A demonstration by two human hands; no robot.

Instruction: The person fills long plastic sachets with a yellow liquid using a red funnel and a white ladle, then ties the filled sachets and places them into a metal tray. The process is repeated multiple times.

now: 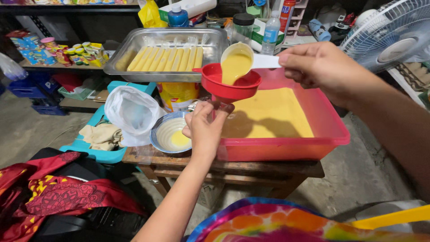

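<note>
My right hand (320, 67) holds a white ladle (244, 60) by its handle, tilted over a red funnel (228, 83); yellow liquid fills the ladle's cup. My left hand (204, 129) grips the funnel's spout, seemingly together with a thin clear plastic bag, just in front of the red tub. The red plastic tub (329, 130) on the wooden table holds more of the yellow liquid (271, 114). A metal tray (130, 56) behind it carries a row of several filled yellow tubes (165, 59).
A striped bowl (168, 132) with a little yellow liquid sits left of my left hand. A white plastic bag (130, 110) and cloths lie on a teal tray (101, 154). A white fan (394, 31) stands at right. Bottles and jars crowd the back shelf.
</note>
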